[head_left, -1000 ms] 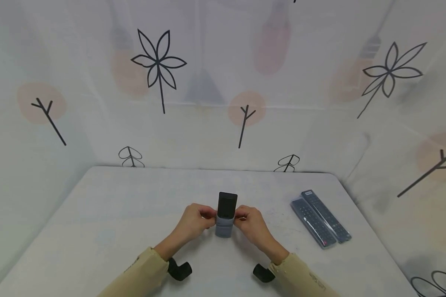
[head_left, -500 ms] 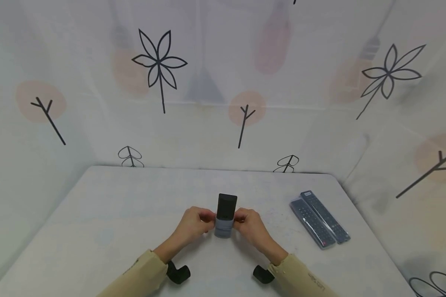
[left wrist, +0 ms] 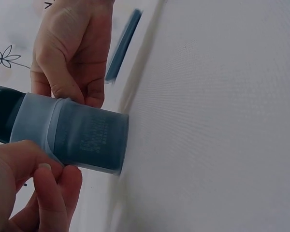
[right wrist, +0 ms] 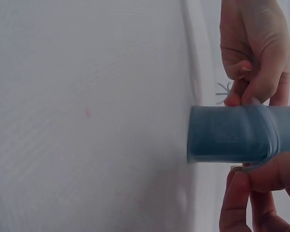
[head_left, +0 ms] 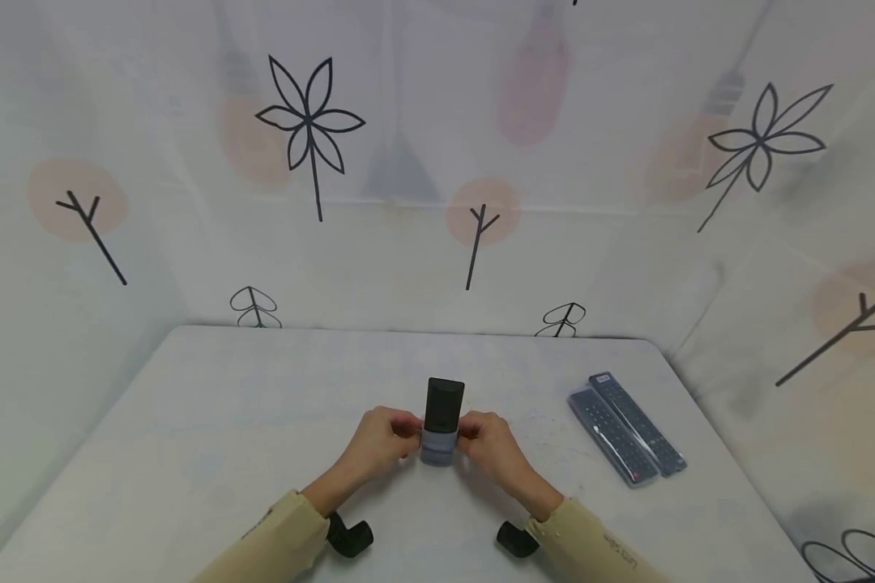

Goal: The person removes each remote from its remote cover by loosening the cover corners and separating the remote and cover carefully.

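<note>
A dark remote control (head_left: 445, 405) stands upright, its lower part inside a translucent sleeve (head_left: 437, 448). My left hand (head_left: 379, 441) pinches the sleeve's edge from the left with thumb and fingertips. From the other side, my right hand (head_left: 496, 445) pinches the same edge. In the left wrist view, small print shows through the sleeve (left wrist: 87, 137), and a raised fold runs around it between the two hands. The right wrist view shows the sleeve's flat end (right wrist: 198, 135) right at the white tabletop.
Two remotes with many buttons, a nearer one (head_left: 616, 437) and a farther one (head_left: 638, 425), lie side by side at the right of the white table (head_left: 262, 389). Black wrist mounts (head_left: 350, 538) hang below the sleeves. A patterned curtain (head_left: 408, 243) surrounds the table.
Both hands have slid slightly lower along the remote control. The fold in the sleeve between them also sits a little lower. The remotes at the right have not moved.
</note>
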A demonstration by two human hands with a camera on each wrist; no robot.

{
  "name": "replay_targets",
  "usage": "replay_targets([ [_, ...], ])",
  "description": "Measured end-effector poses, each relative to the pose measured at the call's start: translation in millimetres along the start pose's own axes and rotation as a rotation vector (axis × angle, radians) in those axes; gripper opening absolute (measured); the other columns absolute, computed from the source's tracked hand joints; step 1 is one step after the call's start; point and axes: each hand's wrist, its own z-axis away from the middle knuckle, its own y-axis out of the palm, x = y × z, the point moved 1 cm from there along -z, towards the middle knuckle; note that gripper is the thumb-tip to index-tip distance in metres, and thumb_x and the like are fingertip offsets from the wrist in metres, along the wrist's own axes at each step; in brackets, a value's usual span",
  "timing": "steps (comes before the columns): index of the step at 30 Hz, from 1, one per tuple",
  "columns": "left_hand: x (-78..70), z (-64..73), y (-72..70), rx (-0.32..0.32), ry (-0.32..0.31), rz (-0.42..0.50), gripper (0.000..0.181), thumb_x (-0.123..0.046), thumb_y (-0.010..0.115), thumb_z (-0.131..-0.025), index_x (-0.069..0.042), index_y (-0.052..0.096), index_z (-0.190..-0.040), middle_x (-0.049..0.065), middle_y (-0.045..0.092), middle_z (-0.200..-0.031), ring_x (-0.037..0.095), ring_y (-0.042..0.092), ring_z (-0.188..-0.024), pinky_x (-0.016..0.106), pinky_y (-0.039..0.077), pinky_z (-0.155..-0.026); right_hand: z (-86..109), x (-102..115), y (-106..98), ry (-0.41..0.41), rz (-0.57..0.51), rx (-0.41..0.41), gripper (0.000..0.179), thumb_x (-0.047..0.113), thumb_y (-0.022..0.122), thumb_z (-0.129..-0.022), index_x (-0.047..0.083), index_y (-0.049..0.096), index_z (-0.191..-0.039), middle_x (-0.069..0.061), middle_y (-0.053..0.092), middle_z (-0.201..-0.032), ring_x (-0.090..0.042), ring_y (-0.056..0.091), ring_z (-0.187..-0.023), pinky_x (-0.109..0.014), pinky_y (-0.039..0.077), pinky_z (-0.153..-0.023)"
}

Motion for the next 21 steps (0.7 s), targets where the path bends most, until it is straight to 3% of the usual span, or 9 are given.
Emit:
replay_targets([
  [21,4.3,-2.9,3.2,0.021,0.001,-0.042,0.02,0.0,0.072,-0.079,-0.001,0.076,-0.099,0.006,0.07,-0.081,0.012,0.06,-0.061,0.028,0.051,-0.055,3.3,-5.9,1.4,0.014,0.015,-0.009,0.018,-0.013,0.069,-0.08,-0.003,0.076,-0.093,-0.009,0.072,-0.087,-0.014,0.061,-0.074,-0.028,0.051,-0.063],
])
